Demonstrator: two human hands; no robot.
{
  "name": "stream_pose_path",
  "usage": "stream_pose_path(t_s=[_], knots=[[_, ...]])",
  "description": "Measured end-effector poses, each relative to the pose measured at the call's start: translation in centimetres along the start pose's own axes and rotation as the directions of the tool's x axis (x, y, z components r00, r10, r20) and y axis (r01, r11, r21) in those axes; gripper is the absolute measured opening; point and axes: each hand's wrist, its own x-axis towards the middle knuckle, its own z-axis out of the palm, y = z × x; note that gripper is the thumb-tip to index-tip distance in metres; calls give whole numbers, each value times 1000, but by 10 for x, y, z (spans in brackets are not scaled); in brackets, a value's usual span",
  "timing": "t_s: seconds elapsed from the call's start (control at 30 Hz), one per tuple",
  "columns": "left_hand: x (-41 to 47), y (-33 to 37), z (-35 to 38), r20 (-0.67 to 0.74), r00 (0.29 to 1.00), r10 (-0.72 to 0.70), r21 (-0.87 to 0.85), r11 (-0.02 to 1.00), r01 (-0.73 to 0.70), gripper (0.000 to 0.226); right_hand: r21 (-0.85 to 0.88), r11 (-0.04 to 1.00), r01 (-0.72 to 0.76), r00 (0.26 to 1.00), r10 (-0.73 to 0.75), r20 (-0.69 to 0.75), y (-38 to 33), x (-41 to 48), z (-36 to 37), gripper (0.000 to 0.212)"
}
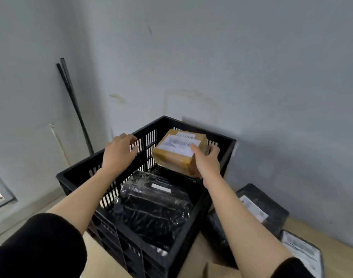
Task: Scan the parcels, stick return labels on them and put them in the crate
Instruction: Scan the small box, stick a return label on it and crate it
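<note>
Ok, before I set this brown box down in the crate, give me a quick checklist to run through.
1. Return label on the brown box: ok, a white strip sits above the barcode label.
2. Grip: ok, the right hand holds the box's near right corner, thumb on top.
3. Crate steadied: ok, the left hand grips its left wall.
4. Free spot: ok, the crate floor beyond the black wrapped parcel looks bare.
5. Box level: not ok, it is tilted.
6. Box scanned: cannot tell.
</note>
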Motion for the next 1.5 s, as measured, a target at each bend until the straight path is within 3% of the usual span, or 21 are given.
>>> stream_pose_path(t_s=[0.17,0.3,0.37,0.43,0.47,0.5,0.57,0.6,0.77,0.97,1.07,1.17,1.3,1.5], knots=[[45,-52,29,115,985,-129,206,973,104,51,137,954,-268,954,282,-102,9,58,47,80],[56,-70,50,204,971,-122,190,978,83,45,265,908,-325,898,384,-213,12,96,71,85],[60,-75,56,177,980,-88,228,972,46,41,127,944,-306,879,331,-344,16,107,79,81],[61,-77,61,161,984,-79,290,957,30,40,-206,964,-168,898,64,-435,24,108,85,75],[61,-76,63,147,986,-80,322,946,29,40,-412,910,-38,914,-135,-382,30,106,89,71],[60,-76,65,131,988,-81,357,934,29,39,-609,787,101,919,-308,-246,36,102,92,66],[58,-74,68,109,991,-83,414,910,31,37,-833,487,262,911,-410,47,47,97,98,60],[57,-74,69,108,991,-83,434,900,28,36,-875,399,275,912,-395,106,52,98,100,58],[56,-77,74,97,993,-72,453,891,20,31,-930,258,263,881,-457,123,66,108,95,60],[55,-79,77,71,996,-61,458,889,22,32,-965,130,230,915,-366,169,67,125,88,78],[54,-73,71,84,991,-102,392,918,62,37,-956,138,257,925,-323,202,59,123,84,81],[54,-40,63,137,985,-108,168,982,85,51,-938,179,297,912,-343,223,41,111,75,69],[48,52,61,195,976,98,-69,994,-86,43,-926,179,333,896,-367,251,9,85,35,47],[2,183,68,222,951,216,-137,972,-189,33,-848,323,420,818,-540,199,-3,30,-95,33]])
